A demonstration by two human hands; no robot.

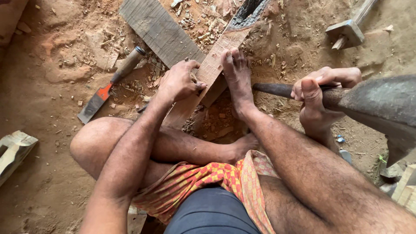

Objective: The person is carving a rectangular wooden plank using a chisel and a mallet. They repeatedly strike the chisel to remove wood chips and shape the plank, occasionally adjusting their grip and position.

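My left hand (178, 81) presses down on a long narrow wooden plank (216, 58) that lies across a wider grey board (160, 31) on the dirt floor. One bare foot (237, 78) also rests on the plank, just right of that hand. My right hand (318, 93) grips the dark wooden handle (273, 89) of an axe, raised close to the camera. Its heavy grey metal head (385, 108) fills the right edge of the view, blade pointing down.
A chisel (108, 86) with a wooden handle and orange collar lies on the ground to the left. A wooden mallet (349, 30) sits at the top right. Wood chips litter the soil. Pale wood pieces lie at the left edge (13, 149) and bottom right (405, 190).
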